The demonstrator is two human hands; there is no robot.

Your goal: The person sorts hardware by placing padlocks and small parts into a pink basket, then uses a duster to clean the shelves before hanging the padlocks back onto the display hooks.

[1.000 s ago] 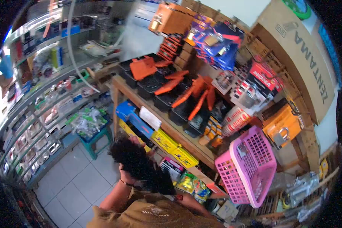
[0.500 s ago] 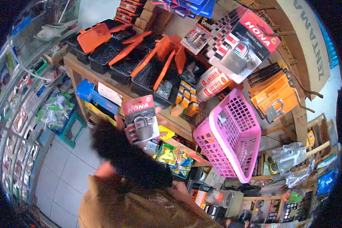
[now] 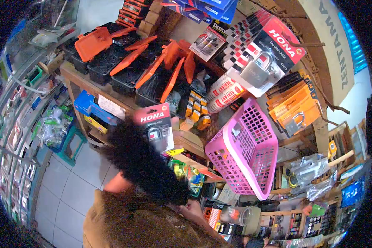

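Neither of my own hands shows in the head view. In front of me is another person in a brown top (image 3: 132,219), seen from behind and above, the dark hair covering much of the middle. Beyond the head, that person's hand holds up a carded padlock (image 3: 157,130) with a red and black HONA label; the wrist and part of the card are hidden by the hair. A second hand (image 3: 192,206) appears low beside the hair. A similar padlock card (image 3: 262,66) hangs at the upper right.
A pink plastic basket (image 3: 244,153) hangs right of centre. Black bins with orange lids (image 3: 124,60) line a wooden shelf (image 3: 124,97). Orange padlock cards (image 3: 293,107) and sealant tubes (image 3: 225,93) are close by. Wire racks (image 3: 18,144) stand left of the tiled floor (image 3: 64,198).
The view has shifted slightly, so shelf and basket sit a little further left. The person's head has moved right and now covers part of the padlock card, still held up.
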